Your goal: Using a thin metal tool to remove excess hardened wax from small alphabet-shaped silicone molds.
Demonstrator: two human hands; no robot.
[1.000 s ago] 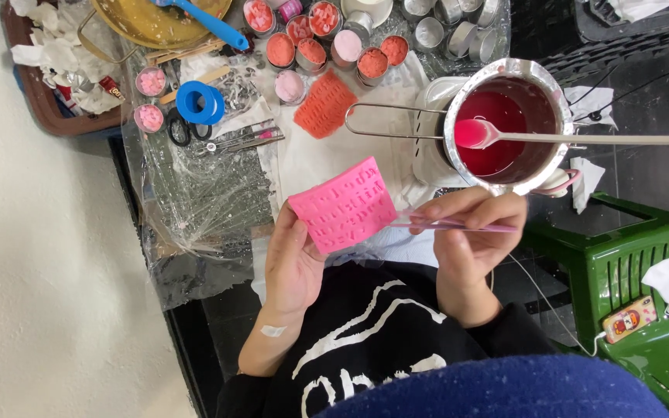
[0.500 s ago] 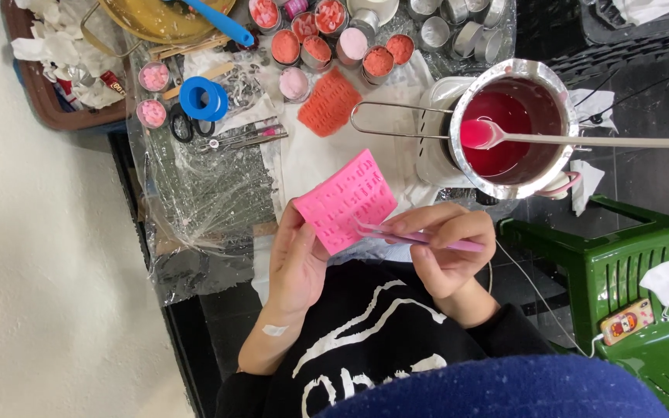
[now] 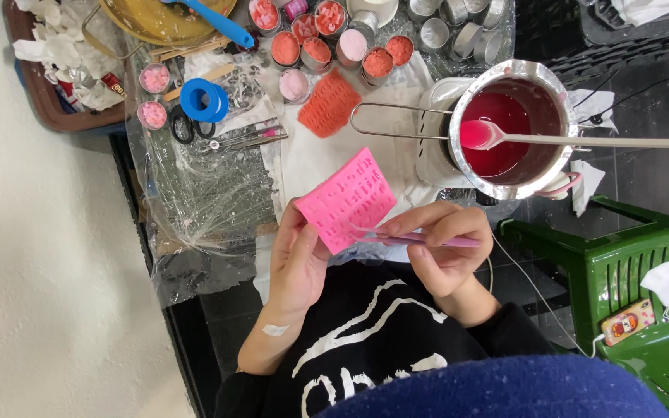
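Note:
My left hand [image 3: 297,259] holds a bright pink silicone mould [image 3: 346,200] with small raised shapes, tilted up in front of my chest. My right hand [image 3: 439,248] grips a thin pink stick tool [image 3: 427,241], its tip resting against the mould's lower edge. Just beyond the hands stands a metal pot [image 3: 509,128] of red liquid on a white warmer, with a long spoon [image 3: 582,141] laid across it.
An orange mould [image 3: 329,104] lies on the plastic-covered table [image 3: 203,193]. Small tins of pink and orange wax [image 3: 315,39], a blue tape roll [image 3: 201,99], scissors and a yellow bowl [image 3: 156,19] sit farther off. A green plastic chair [image 3: 644,294] stands at right.
My hands and the pink mould have shifted slightly toward my body and down. The right hand has closed in so the stick's tip now meets the mould.

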